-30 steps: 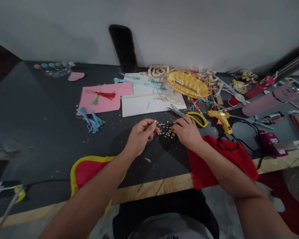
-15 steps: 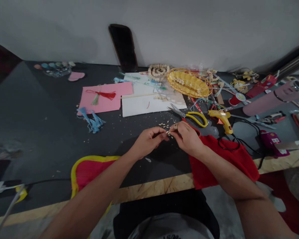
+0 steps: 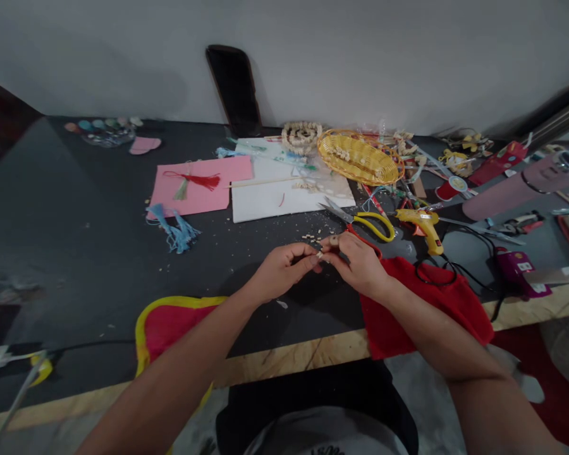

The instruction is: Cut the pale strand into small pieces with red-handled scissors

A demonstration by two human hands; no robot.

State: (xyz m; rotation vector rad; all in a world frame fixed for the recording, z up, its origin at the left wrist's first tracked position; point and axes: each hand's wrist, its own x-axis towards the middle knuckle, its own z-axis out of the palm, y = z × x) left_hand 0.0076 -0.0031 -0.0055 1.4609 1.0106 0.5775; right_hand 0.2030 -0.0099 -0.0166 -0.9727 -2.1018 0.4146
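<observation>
My left hand [image 3: 284, 268] and my right hand [image 3: 355, 262] meet over the dark table, fingertips pinched together. Between them is a tiny pale piece [image 3: 319, 254], mostly covered by the fingers; its exact kind cannot be made out. Both hands appear to grip it. Just beyond the fingertips lie several small cream-coloured bits [image 3: 311, 237]. Scissors [image 3: 360, 221] with yellow handles rest behind my right hand, blades pointing left. Under my right forearm is a red cloth [image 3: 422, 309].
Behind the hands lie a white sheet [image 3: 265, 205], a pink sheet [image 3: 194, 205] with tassels, and a wicker basket [image 3: 360, 163]. A yellow glue gun [image 3: 422, 227], thread spool [image 3: 451, 188] and pink bottle [image 3: 516, 189] crowd the right. A phone [image 3: 234, 91] leans against the wall.
The fingers have shifted slightly around the pale piece, now covering more of it. The surrounding things stay where they were.
</observation>
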